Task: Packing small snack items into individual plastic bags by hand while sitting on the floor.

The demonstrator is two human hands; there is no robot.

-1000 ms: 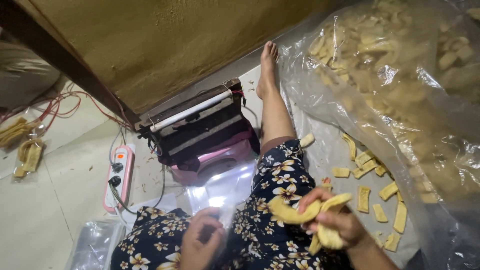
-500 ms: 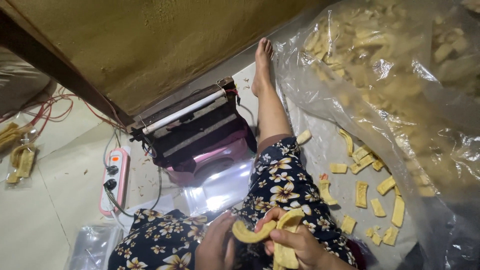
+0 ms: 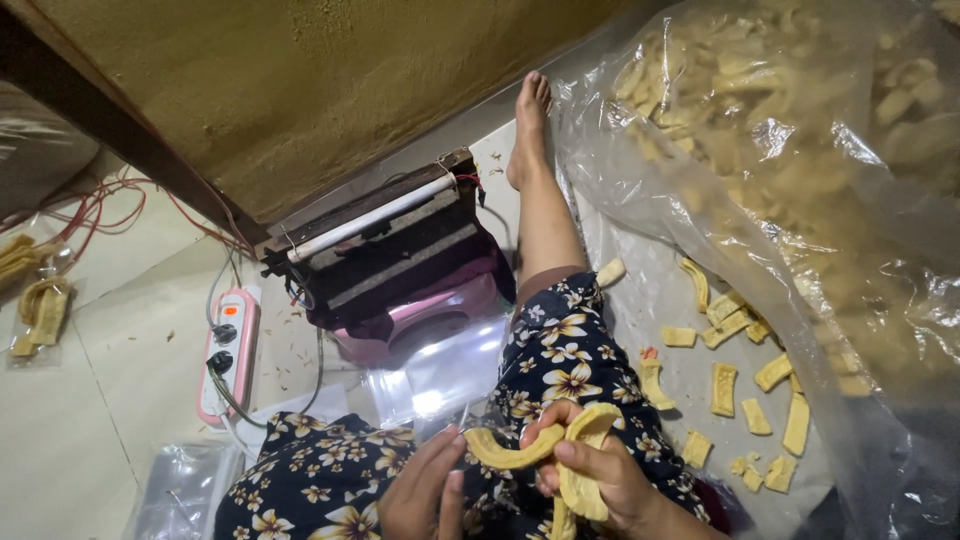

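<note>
My right hand [image 3: 598,478] grips a bunch of curved yellow snack strips [image 3: 548,450] over my lap, above the dark floral trousers [image 3: 560,365]. My left hand [image 3: 425,490] sits just left of it, fingers touching the end of one strip and the edge of a clear plastic bag [image 3: 440,380] lying between my knees. My bare foot [image 3: 528,125] stretches toward the wall.
A pink and black heat sealer [image 3: 400,260] stands ahead of my knees, wired to a pink power strip [image 3: 228,350] on the left. Loose snack strips [image 3: 722,385] lie on a plastic sheet at right, beside a big clear bag of snacks [image 3: 780,130]. Packed bags [image 3: 38,310] rest far left.
My right hand carried the strips leftward from my right side to the middle of my lap. My left hand rose to meet them.
</note>
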